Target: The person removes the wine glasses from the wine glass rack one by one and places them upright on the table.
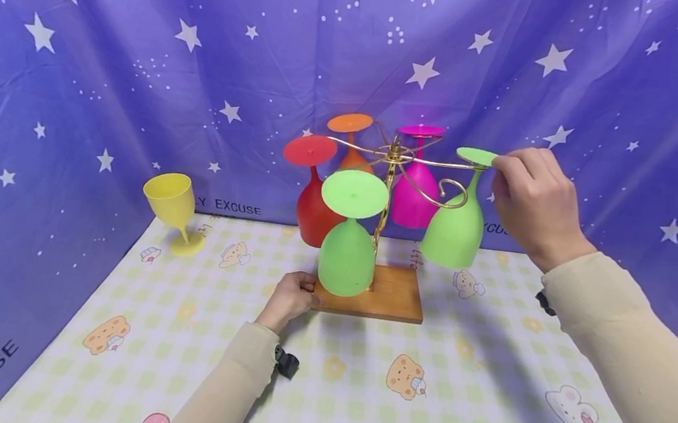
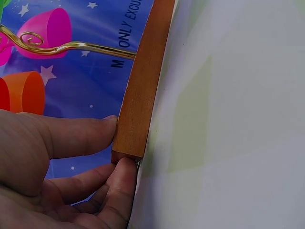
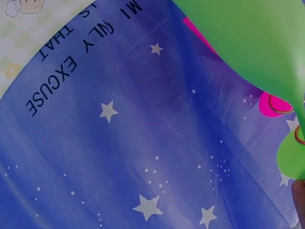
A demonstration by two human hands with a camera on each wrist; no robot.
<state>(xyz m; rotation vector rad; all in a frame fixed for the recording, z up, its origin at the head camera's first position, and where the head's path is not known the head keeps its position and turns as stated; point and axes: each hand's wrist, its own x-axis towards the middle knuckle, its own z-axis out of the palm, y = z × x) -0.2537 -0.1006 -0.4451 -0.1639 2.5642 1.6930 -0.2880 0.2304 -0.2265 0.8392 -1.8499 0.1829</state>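
A wine glass rack with a wooden base (image 1: 395, 296) and curled gold arms stands on the table. At its left end my left hand (image 1: 290, 297) grips the base, thumb on one face and fingers at the end, as the left wrist view shows. My right hand (image 1: 534, 193) pinches the foot edge of a light green goblet (image 1: 455, 233), which hangs upside down at the right arm. Also upside down on the rack are another green goblet (image 1: 347, 258), a red goblet (image 1: 317, 209), an orange goblet (image 1: 354, 160) and a magenta goblet (image 1: 415, 193).
A yellow goblet (image 1: 171, 201) stands upright at the table's back left. One gold hook (image 1: 452, 194) at the front right carries no goblet. Behind the checked tablecloth (image 1: 340, 409) hangs a blue star curtain (image 1: 308, 45).
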